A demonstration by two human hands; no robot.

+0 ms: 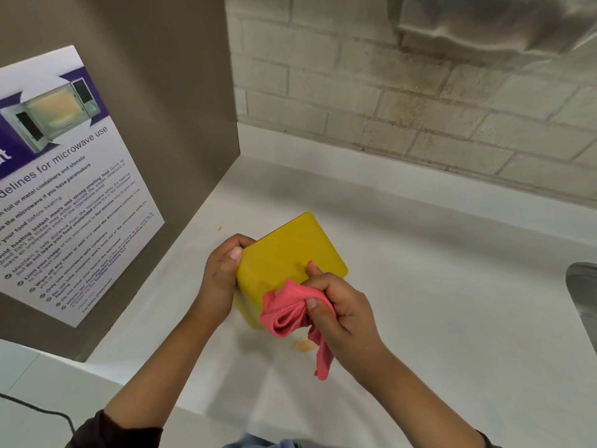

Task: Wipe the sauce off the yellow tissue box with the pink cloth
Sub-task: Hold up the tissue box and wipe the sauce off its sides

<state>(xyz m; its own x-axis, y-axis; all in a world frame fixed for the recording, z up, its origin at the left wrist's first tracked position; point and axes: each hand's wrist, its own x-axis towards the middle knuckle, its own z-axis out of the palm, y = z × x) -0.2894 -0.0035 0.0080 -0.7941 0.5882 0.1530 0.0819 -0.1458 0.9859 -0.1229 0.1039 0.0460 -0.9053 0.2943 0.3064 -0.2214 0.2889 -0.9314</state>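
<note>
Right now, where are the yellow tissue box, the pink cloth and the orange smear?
yellow tissue box (287, 250), head view, middle of upturned face.
pink cloth (284, 313), head view, bunched folds.
orange smear (303, 345), head view, its centre.

White counter (420, 270) runs along pale brick-tiled wall (387, 101). Grey-brown panel (161, 76) stands at counter's left edge, microwave-guidelines poster (64, 189) stuck on it. Steel sink (584, 292) at right edge, cut off. Black cable (42, 412) left of panel, near edge. Orange smear (303, 345) mid-counter; tiny orange speck (220, 228) beside panel's base.

tissue box (290, 253) corner behind pink cloth (287, 308), sink (584, 299) cropped right
</note>
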